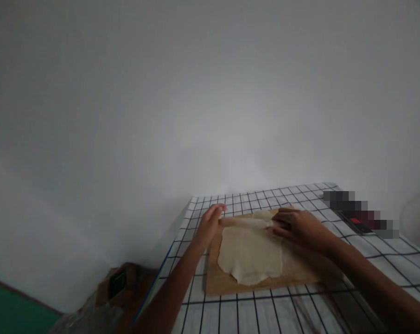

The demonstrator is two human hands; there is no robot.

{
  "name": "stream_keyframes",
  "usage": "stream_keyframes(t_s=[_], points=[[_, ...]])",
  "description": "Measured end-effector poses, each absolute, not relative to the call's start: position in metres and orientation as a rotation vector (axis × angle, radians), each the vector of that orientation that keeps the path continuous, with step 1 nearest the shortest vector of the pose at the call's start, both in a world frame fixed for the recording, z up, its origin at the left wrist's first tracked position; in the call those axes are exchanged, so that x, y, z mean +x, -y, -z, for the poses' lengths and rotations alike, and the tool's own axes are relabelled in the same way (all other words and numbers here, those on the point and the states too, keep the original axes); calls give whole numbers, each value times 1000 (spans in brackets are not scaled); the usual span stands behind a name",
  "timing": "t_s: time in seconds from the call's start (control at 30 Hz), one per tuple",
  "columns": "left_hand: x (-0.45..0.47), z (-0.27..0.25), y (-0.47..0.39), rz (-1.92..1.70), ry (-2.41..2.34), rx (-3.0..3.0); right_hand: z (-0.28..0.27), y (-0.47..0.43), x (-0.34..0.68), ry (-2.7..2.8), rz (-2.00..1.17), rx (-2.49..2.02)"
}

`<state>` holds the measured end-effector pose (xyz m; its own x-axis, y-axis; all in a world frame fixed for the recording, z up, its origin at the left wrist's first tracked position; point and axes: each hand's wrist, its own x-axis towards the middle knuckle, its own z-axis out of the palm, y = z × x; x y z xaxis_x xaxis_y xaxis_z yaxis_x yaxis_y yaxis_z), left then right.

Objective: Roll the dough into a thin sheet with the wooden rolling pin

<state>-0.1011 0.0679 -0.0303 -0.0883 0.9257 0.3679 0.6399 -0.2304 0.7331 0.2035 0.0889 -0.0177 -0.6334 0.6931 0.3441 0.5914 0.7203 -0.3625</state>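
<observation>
A thin sheet of pale dough [250, 255] lies on a wooden board [215, 283], its edge uneven. Across the sheet's far part runs a slim rolling pin [243, 223], which seems to have some dough round it. My left hand [210, 225] is at the pin's left end, touching it, with the fingers stretched forward. On the right, my right hand [296, 227] has its fingers bent over the pin and the dough, hiding the pin's right end. A bit more dough [262, 215] shows beyond the pin.
A white cloth with black grid lines [227, 315] covers the table, which stands against a pale wall [210, 116]. A dark object [356, 222], partly pixelated, lies at the table's right edge. Below left, a cardboard box [119, 283] sits beside clear plastic [88, 320].
</observation>
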Motion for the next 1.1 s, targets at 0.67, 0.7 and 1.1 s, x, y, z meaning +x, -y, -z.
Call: stream_keyframes(t_s=[0.67,0.7,1.1], points=[[-120,31,-60,-835,-1596,2464,29,-117,239,2391,-421,-1329],[-120,31,-59,-804,-1579,2501,30,-117,240,2389,-425,-1335],[-117,33,-57,-774,-1651,2435,26,-116,241,2381,-413,-1274]])
